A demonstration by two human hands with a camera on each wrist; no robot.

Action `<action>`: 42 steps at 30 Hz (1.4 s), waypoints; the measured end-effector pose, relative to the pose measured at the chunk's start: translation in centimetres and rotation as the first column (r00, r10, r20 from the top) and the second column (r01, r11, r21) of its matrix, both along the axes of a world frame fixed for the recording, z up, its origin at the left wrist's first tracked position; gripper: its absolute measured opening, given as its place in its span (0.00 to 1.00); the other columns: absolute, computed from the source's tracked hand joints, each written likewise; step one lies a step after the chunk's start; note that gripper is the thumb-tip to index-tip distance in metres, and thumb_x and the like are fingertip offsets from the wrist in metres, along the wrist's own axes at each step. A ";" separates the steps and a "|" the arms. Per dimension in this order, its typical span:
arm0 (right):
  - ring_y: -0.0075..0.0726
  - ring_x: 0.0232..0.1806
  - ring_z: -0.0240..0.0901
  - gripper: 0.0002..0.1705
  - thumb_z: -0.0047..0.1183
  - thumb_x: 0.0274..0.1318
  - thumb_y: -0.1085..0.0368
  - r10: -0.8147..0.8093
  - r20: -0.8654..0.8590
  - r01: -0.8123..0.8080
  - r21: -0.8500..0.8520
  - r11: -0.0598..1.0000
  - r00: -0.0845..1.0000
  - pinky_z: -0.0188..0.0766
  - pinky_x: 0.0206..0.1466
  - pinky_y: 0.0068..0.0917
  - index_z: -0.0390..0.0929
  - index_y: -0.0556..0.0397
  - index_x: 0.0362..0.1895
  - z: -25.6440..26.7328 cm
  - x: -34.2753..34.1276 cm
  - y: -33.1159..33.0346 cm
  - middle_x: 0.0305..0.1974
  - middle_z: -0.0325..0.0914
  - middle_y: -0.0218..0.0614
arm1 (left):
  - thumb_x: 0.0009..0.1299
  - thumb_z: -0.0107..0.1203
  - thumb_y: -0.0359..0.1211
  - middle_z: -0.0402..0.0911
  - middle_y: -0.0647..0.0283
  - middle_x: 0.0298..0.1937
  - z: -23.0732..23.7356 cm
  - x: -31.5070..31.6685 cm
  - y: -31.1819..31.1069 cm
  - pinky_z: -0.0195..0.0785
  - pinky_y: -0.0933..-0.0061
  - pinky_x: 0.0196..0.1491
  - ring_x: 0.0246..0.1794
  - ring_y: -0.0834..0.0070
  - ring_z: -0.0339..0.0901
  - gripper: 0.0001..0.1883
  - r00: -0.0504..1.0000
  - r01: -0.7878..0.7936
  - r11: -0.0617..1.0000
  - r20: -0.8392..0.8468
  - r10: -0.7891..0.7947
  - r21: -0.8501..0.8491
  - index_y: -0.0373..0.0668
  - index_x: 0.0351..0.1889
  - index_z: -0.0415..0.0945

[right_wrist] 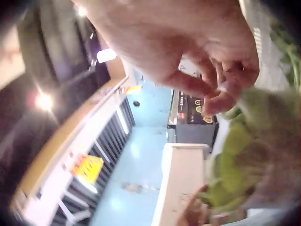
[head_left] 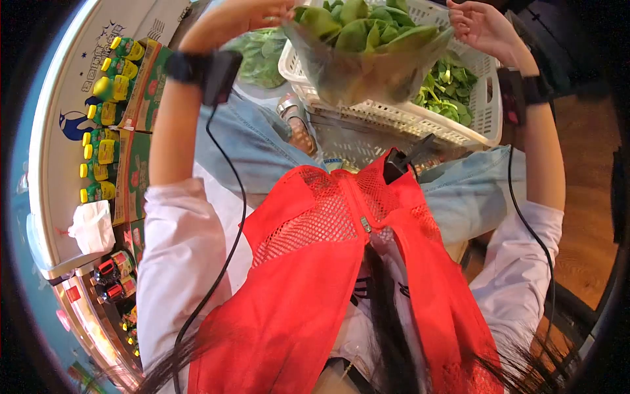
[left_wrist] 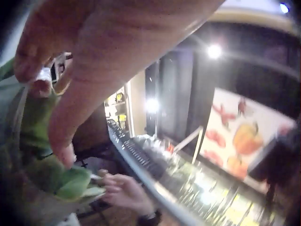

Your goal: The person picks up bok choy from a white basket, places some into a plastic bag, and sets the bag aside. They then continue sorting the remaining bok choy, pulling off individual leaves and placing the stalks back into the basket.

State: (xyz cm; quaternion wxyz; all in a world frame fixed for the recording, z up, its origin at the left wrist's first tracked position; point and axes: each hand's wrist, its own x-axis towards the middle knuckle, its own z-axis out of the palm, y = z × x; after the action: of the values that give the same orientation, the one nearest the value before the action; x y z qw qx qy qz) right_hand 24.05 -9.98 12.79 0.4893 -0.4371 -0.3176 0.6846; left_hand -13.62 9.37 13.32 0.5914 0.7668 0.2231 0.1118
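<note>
Clear plastic bag (head_left: 367, 73) of broad green leaves (head_left: 357, 31), one, open-mouthed, held above the near edge of the white slatted basket (head_left: 485, 136); likely light and limp, film slippery, leaves easily bruised; best grip, opposite corners of the mouth. Left hand (head_left: 252, 14) and right hand (head_left: 487, 29), apart, each pinching one side of the mouth. Loose greens (head_left: 453, 92) toward the basket's right edge; bagged greens (head_left: 262, 62) beside its left edge. Possible snags: basket rim, wrist cable (head_left: 230, 157).

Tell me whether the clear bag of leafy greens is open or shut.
Open: the left hand and right hand hold the bag at opposite sides, and leaves show uncovered at its mouth.
</note>
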 end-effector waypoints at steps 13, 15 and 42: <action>0.13 0.16 0.50 0.22 0.51 0.55 0.71 -0.363 0.593 0.313 0.190 0.931 0.719 0.48 0.16 0.14 0.67 0.60 0.55 7.3 0.8 4.1 0.32 0.75 0.32 | 0.61 0.57 0.33 0.79 0.66 0.28 6.7 7.1 8.4 0.65 0.84 0.34 0.30 0.82 0.75 0.15 0.988 0.019 0.956 0.139 -0.062 0.294 0.37 0.44 0.75; 0.13 0.16 0.52 0.27 0.50 0.56 0.72 -0.322 0.548 0.099 0.396 0.913 0.772 0.50 0.17 0.13 0.61 0.59 0.61 6.8 2.0 4.2 0.39 0.79 0.41 | 0.60 0.58 0.33 0.78 0.67 0.27 7.3 8.0 5.5 0.64 0.84 0.33 0.30 0.83 0.75 0.14 0.996 -0.037 0.947 0.093 0.008 0.318 0.38 0.42 0.75; 0.04 0.13 0.48 0.17 0.53 0.57 0.68 -0.472 0.637 0.197 0.455 0.868 0.609 0.41 0.15 0.08 0.73 0.53 0.52 8.1 -8.7 -2.2 0.34 0.83 0.38 | 0.63 0.51 0.26 0.78 0.59 0.32 -1.4 1.3 -17.7 0.69 0.67 0.47 0.39 0.62 0.79 0.12 0.983 0.006 0.999 0.184 0.002 -0.042 0.38 0.45 0.67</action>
State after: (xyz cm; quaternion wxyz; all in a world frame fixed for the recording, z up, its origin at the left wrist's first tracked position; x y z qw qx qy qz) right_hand 15.35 -12.13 20.91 0.5094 -0.6339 -0.5099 0.2805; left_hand -12.28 -8.30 11.97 0.6257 0.7408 0.1688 0.1768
